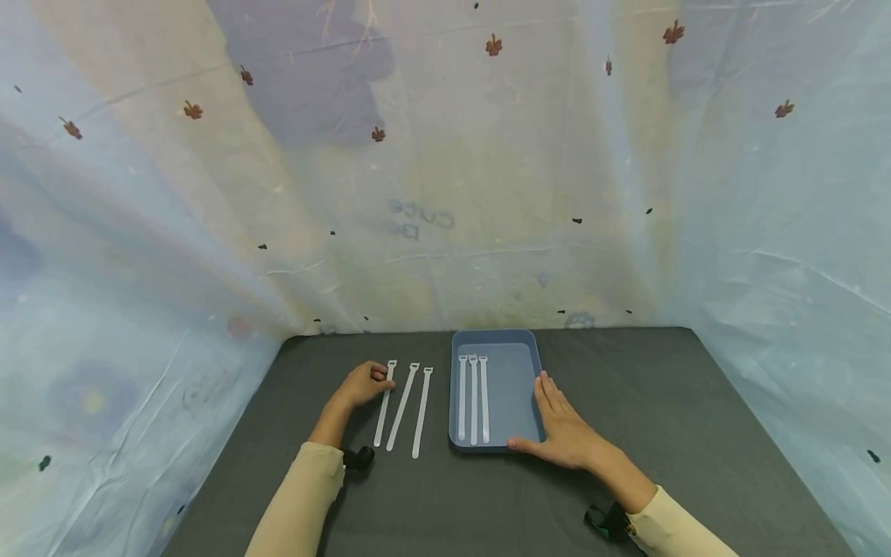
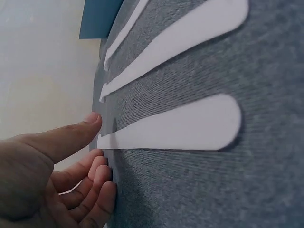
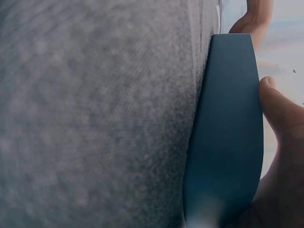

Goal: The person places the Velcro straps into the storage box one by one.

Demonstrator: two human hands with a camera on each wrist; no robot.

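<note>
Three white hook-and-loop cable straps with slotted heads lie side by side on the grey cloth, left of the tray. My left hand [image 1: 363, 384] is at the upper part of the leftmost strap [image 1: 382, 418]. In the left wrist view its thumb [image 2: 78, 135] and bent fingers [image 2: 97, 178] stand apart on either side of that strap, which lies flat. Three more straps [image 1: 474, 402] lie parallel in the left half of the blue tray [image 1: 511, 410]. My right hand [image 1: 567, 429] rests at the tray's near right corner, fingers straight along the right rim, thumb on the near rim.
The dark grey cloth-covered table [image 1: 501, 503] ends at a pale printed curtain [image 1: 445, 193] behind and at both sides. The middle strap [image 1: 403, 406] and the right strap [image 1: 421, 414] lie between my left hand and the tray. Dark wrist cameras sit on both wrists.
</note>
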